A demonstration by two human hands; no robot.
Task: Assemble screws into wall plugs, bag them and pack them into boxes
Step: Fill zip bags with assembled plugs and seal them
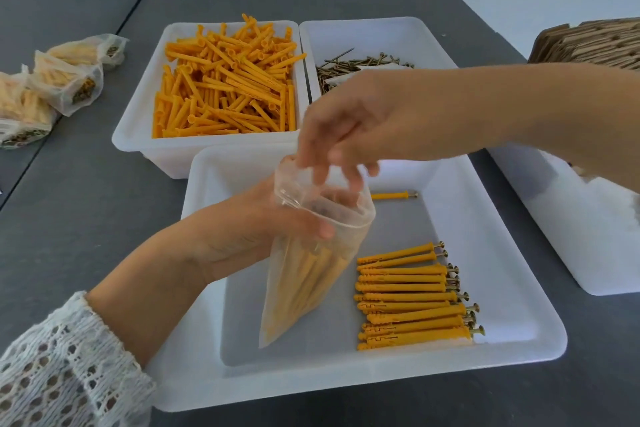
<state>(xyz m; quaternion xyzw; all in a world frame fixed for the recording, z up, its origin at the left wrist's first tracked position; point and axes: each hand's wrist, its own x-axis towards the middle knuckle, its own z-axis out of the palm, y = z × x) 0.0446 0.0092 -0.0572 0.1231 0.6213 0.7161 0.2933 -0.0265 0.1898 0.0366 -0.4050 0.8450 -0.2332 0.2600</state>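
Mid-bagging: left hand [263,229] grips part-filled bag [311,274]; right hand [349,135] at its mouth, fingers loose, empty. Filled bags [52,80] wait at 10 o'clock. Assembled plugs [412,298] in the tray [519,350] unbagged; boxing not begun.

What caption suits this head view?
Left hand holds a clear bag of plugged screws over a white tray; right hand hovers above.
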